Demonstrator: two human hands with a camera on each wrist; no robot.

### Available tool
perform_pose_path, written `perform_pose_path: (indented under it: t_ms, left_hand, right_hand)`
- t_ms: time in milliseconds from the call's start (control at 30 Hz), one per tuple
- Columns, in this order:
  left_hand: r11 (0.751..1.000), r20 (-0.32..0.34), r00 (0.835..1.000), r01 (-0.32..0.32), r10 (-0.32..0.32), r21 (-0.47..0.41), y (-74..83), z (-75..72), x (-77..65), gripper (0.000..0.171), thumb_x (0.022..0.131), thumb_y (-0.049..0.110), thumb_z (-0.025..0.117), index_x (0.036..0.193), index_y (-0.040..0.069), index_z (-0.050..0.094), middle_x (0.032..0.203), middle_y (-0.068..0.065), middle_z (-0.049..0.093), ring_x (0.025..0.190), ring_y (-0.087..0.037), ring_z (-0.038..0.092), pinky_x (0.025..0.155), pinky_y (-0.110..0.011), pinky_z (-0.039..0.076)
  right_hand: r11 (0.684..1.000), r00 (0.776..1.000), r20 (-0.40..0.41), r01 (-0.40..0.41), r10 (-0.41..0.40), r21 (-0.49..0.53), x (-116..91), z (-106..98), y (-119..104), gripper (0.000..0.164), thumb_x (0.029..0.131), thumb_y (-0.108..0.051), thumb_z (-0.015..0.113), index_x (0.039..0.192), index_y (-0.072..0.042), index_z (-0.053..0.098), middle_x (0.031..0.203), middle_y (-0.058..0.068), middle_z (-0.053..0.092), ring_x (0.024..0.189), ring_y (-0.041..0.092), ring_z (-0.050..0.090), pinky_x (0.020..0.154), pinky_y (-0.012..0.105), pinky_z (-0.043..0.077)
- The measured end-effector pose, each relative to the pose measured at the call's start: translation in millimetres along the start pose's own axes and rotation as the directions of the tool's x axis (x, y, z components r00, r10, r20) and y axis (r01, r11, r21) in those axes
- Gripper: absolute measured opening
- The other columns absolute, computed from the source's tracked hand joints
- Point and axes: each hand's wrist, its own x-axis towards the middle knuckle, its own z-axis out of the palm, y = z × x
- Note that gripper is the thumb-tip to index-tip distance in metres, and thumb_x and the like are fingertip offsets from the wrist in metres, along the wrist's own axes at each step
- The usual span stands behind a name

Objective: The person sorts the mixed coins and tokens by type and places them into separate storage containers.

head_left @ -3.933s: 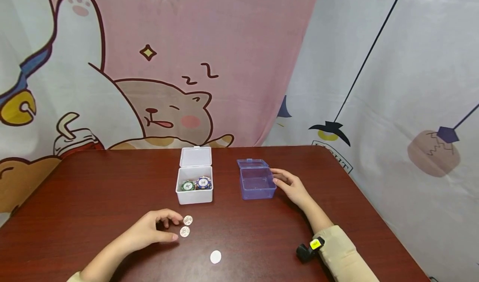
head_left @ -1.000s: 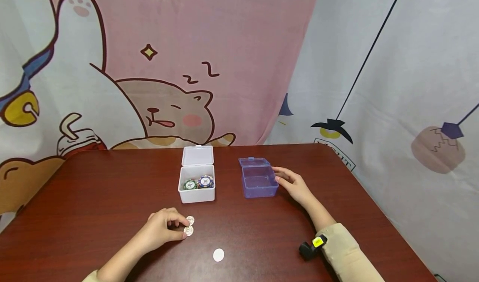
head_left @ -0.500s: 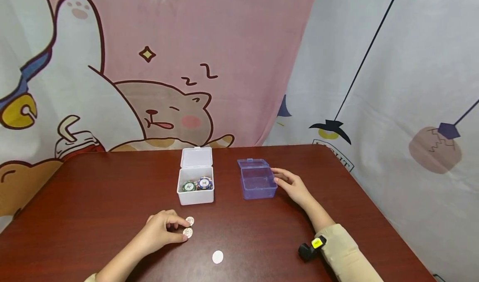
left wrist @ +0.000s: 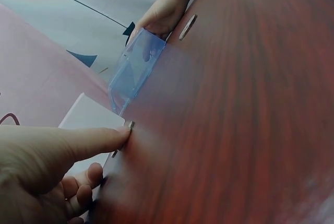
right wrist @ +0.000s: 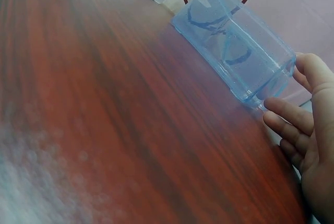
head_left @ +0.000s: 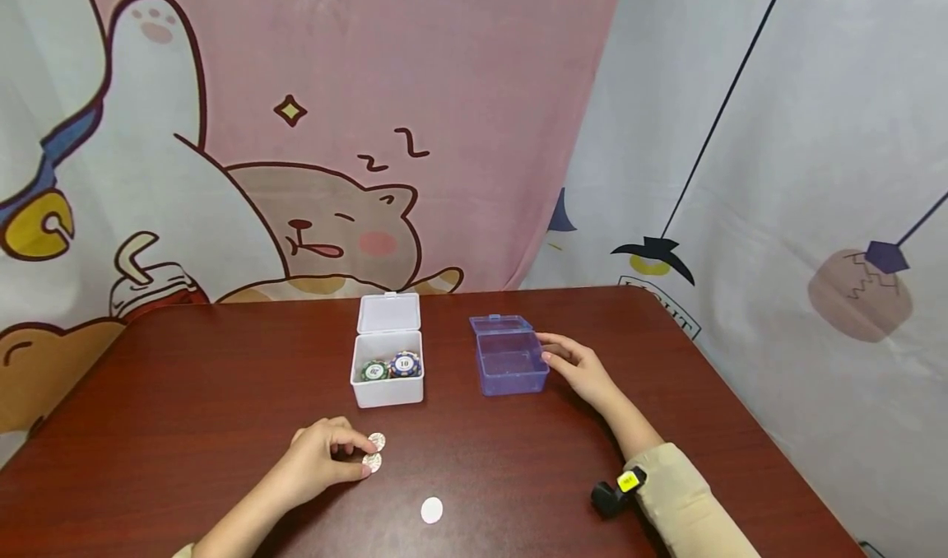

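Note:
My left hand (head_left: 318,463) pinches the nearer of two silvery coins (head_left: 373,462) between thumb and index finger. The farther coin (head_left: 377,441) lies right by the index fingertip. In the left wrist view the thumb hides most of the coin (left wrist: 131,125) at its tip. Relaxed fingers of my right hand (head_left: 581,369) touch the right side of a see-through blue plastic box (head_left: 513,383), whose lid is up. The right wrist view shows thumb and fingertips against that box's end (right wrist: 250,62). A third disc (head_left: 432,509), pale and coin-sized, lies nearer the front.
Behind the coins stands a white plastic box (head_left: 388,392), lid up, with green and blue poker chips (head_left: 404,365) inside. All of it sits on a dark red wooden table (head_left: 222,377). A cartoon-print curtain (head_left: 481,130) hangs behind. A black wrist camera (head_left: 611,499) sits on the right sleeve.
Since the earliest frame my left hand has moved slightly right, its thumb and index finger closing onto the nearer coin. My right hand and both boxes have kept their places.

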Motion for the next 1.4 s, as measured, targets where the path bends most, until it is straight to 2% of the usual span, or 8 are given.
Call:
perform_pose_path:
  t_ms: [300,433,667,1167,1400]
  left_hand:
    - [0.999,0.018,0.999,0.038,-0.038,-0.005,1.4,-2.5,1.4,0.023,0.064,0.018,0.087,0.084,0.023,0.078,0.070,0.016,0.053,0.067,-0.005,0.046,0.061,-0.028,0.032]
    - [1.000,0.017,0.999,0.030,-0.030,0.005,1.5,-2.3,1.4,0.025,0.064,0.019,0.087,0.087,0.023,0.077,0.070,0.016,0.052,0.066,-0.004,0.045,0.063,-0.030,0.031]
    - [1.000,0.011,1.000,0.022,-0.022,0.021,1.4,-2.1,0.6,0.023,0.063,0.021,0.087,0.080,0.027,0.073,0.070,0.016,0.051,0.065,-0.004,0.043,0.066,-0.033,0.027]
    - [1.000,0.043,0.999,0.020,-0.021,0.011,3.4,-4.2,1.1,0.020,0.064,0.023,0.087,0.078,0.029,0.073,0.072,0.016,0.052,0.071,-0.005,0.046,0.068,-0.035,0.028]
    - [1.000,0.058,0.998,0.011,-0.011,0.012,5.5,-5.5,1.5,0.021,0.064,0.022,0.087,0.078,0.027,0.072,0.073,0.017,0.053,0.073,-0.004,0.048,0.068,-0.035,0.030]
  right_hand:
    - [1.000,1.000,0.000,0.001,-0.001,-0.007,0.1,-1.2,-1.0,0.040,0.095,-0.008,0.059,0.133,0.004,0.052,0.120,0.026,0.060,0.110,0.039,0.056,0.086,0.023,0.045]
    - [1.000,1.000,-0.007,-0.005,0.005,-0.012,-0.5,-0.8,-1.6,0.039,0.095,-0.007,0.059,0.133,0.003,0.052,0.119,0.024,0.061,0.110,0.036,0.057,0.086,0.024,0.045]
    - [1.000,1.000,0.002,-0.005,0.005,-0.002,-0.2,-0.8,-1.9,0.040,0.095,-0.009,0.059,0.133,0.004,0.052,0.119,0.026,0.060,0.111,0.039,0.056,0.086,0.024,0.045]
    - [1.000,1.000,-0.007,0.001,-0.001,-0.008,0.0,1.2,-0.6,0.039,0.095,-0.008,0.059,0.132,0.004,0.053,0.117,0.025,0.061,0.110,0.039,0.056,0.086,0.024,0.045]
    - [1.000,1.000,-0.004,0.006,-0.006,0.021,-0.6,-0.2,1.0,0.039,0.095,-0.008,0.058,0.132,0.005,0.053,0.116,0.027,0.061,0.110,0.041,0.056,0.086,0.025,0.045]
